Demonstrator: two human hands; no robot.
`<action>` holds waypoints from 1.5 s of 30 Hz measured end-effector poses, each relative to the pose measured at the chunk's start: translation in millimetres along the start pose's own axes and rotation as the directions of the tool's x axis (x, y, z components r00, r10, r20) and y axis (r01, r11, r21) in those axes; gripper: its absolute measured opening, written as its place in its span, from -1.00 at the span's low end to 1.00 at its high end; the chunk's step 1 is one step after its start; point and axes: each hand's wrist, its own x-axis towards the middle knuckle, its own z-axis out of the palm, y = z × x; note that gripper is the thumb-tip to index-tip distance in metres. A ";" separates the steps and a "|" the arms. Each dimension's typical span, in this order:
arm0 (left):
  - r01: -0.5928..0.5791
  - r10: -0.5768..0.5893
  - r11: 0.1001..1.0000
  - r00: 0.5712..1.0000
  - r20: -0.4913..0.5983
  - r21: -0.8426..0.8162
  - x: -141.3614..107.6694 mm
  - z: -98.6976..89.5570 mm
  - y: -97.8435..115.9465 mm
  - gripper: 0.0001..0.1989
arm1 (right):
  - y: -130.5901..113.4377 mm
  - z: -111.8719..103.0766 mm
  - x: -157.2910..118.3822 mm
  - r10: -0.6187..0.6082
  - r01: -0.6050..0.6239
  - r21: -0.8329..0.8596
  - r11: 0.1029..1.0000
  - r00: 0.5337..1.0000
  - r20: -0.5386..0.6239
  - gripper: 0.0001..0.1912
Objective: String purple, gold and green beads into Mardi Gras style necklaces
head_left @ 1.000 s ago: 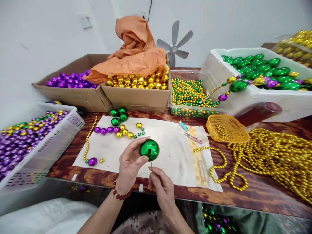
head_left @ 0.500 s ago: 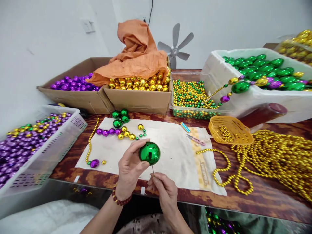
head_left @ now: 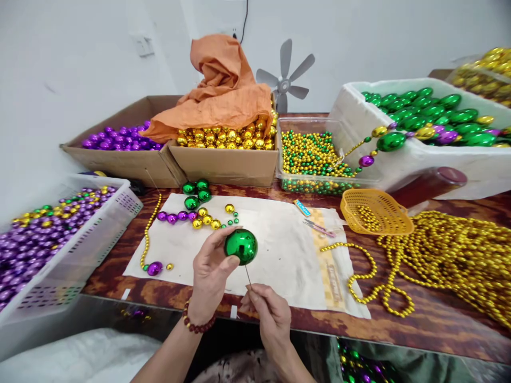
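Between the thumb and fingers of my left hand point(head_left: 211, 271) is a large shiny green ball point(head_left: 241, 247), held above the white cloth point(head_left: 275, 276). My right hand point(head_left: 269, 311) pinches a thin needle point(head_left: 248, 275) that slants up to the underside of the ball; whether its tip is inside I cannot tell. Beyond my hands lie loose green balls point(head_left: 192, 202), a row of purple beads point(head_left: 171, 217), gold beads point(head_left: 205, 218) and small green beads point(head_left: 235, 218). At the cloth's left, a gold bead string point(head_left: 147, 239) ends near a purple ball point(head_left: 155, 268) and a small gold bead.
Cardboard boxes point(head_left: 223, 166) with purple and gold balls stand behind, partly under an orange cloth point(head_left: 223, 101). A white crate point(head_left: 120, 213) of purple beads is at left. Scissors point(head_left: 319, 229), a yellow basket point(head_left: 375, 226), gold bead strands point(head_left: 451, 260) and a foam box point(head_left: 451, 165) lie right.
The green ball in my left hand has shifted slightly up and left. More of the needle shows between the ball and my right hand, which has hardly moved.
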 end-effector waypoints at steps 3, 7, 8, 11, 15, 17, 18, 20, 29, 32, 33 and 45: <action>0.061 -0.062 0.997 0.997 -0.034 -0.039 4.4 1.7 2.2 -0.60 | -1.1 0.0 0.1 0.009 -0.009 -0.005 1.000 1.000 -0.001 -0.83; 0.110 -0.116 0.992 0.988 -0.103 -0.060 9.3 2.6 2.5 -0.60 | 3.7 1.5 -4.8 0.061 -0.060 0.010 0.998 0.996 -0.060 -0.84; 0.113 -0.120 0.992 0.986 -0.115 -0.062 10.2 2.7 2.5 -0.60 | 5.3 1.5 -6.7 0.061 -0.061 0.008 0.998 0.996 -0.063 -0.84; 0.109 -0.118 0.992 0.983 -0.139 -0.070 12.9 3.0 3.4 -0.61 | 9.3 -0.8 -12.9 0.034 -0.035 -0.017 0.999 0.998 -0.050 -0.85; 0.081 -0.091 0.994 0.987 -0.135 -0.079 16.2 4.6 6.7 -0.61 | 15.3 -5.7 -19.4 -0.031 0.030 -0.060 0.998 0.999 -0.026 -0.85; 0.069 -0.077 0.995 0.991 -0.113 -0.076 16.2 5.6 8.0 -0.60 | 19.4 -6.9 -20.9 -0.046 0.045 -0.067 0.997 0.999 -0.026 -0.83; 0.062 -0.069 0.995 0.993 -0.094 -0.074 15.4 5.9 8.3 -0.61 | 21.6 -7.0 -21.1 -0.046 0.044 -0.069 0.997 0.998 -0.031 -0.82; 0.037 -0.040 0.997 0.998 -0.050 -0.063 12.0 5.5 7.9 -0.61 | 25.0 -5.9 -20.4 -0.045 0.042 -0.066 0.997 0.998 -0.049 -0.81; -0.134 0.125 0.988 0.986 0.108 0.077 -9.6 2.6 3.1 -0.57 | 11.7 0.6 -6.2 -0.115 0.113 -0.066 0.991 0.993 -0.031 -0.77; -0.159 0.147 0.982 0.982 0.121 0.102 -11.4 4.0 5.5 -0.57 | 8.9 -0.2 -4.7 -0.152 0.152 -0.090 0.984 0.988 0.005 -0.75; -0.159 0.145 0.981 0.982 0.125 0.111 -12.0 4.1 6.2 -0.56 | 9.0 -0.6 -5.1 -0.160 0.161 -0.093 0.983 0.987 0.013 -0.74; -0.030 0.034 0.998 0.996 -0.080 0.048 -11.7 -0.1 4.1 -0.55 | 15.9 -3.9 -14.7 -0.094 0.096 -0.103 0.990 0.995 0.027 -0.82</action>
